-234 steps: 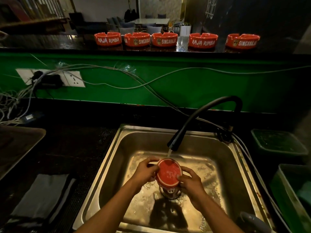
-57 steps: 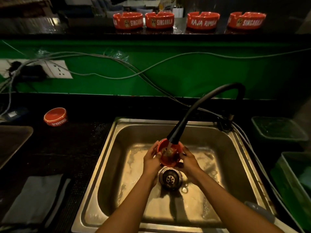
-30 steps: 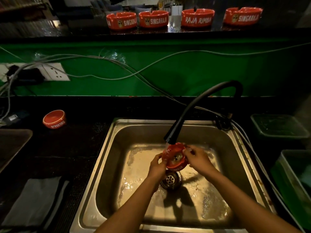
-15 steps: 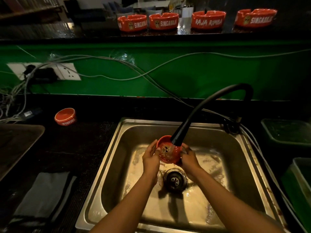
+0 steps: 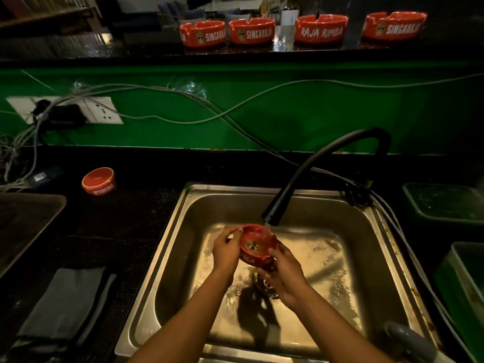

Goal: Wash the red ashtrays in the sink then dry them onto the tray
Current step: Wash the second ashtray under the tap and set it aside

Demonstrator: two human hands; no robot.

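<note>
Both hands, the left hand (image 5: 225, 248) and the right hand (image 5: 284, 272), are gripping one red ashtray (image 5: 257, 244) under the running faucet (image 5: 272, 214), above the sink (image 5: 167, 258).

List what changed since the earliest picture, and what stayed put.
One ashtray now sits upside down on the counter left of the sink; four remain on the ledge, down from five. Both hands, left hand and right hand, hold another ashtray under the faucet, now hollow-side up. Cloth unmoved.
</note>
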